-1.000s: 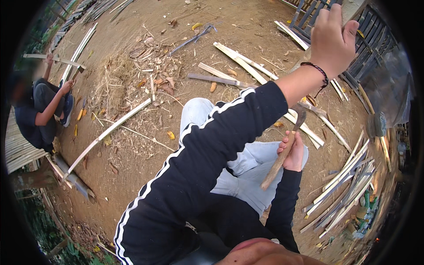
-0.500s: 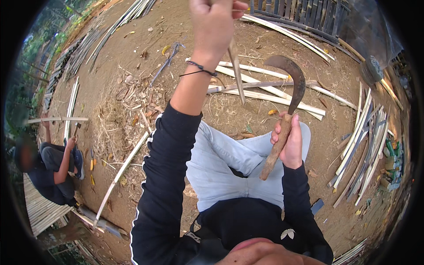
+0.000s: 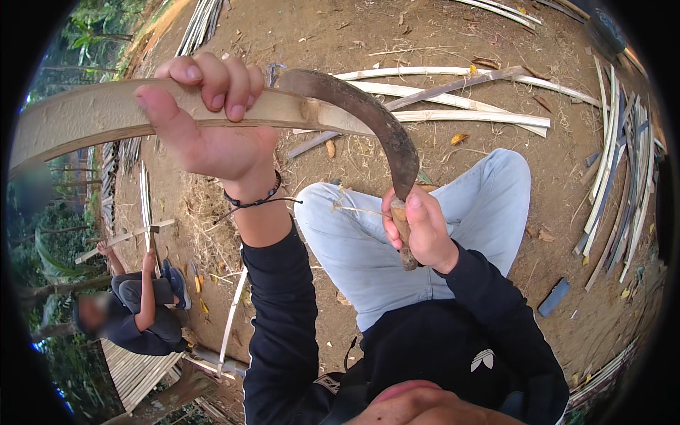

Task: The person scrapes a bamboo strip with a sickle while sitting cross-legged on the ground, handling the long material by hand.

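Two hands are engaged on one workpiece. The left hand (image 3: 212, 120) is closed around a pale split bamboo strip (image 3: 92, 117), which is held raised and runs out to the left. The right hand (image 3: 421, 230) is clenched on the wooden handle of a curved sickle knife (image 3: 361, 117), the blade of which is laid against the strip just right of the left hand. Half a second earlier the blade stood clear of the strip; contact has since been made, so a cut or split is judged to be starting. Light blue trousers (image 3: 453, 227) are seen below the hands. More bamboo strips (image 3: 453, 95) lie on the bare ground (image 3: 340, 28) beyond, far and right. Another seated person (image 3: 134, 312) is at work on the near left.
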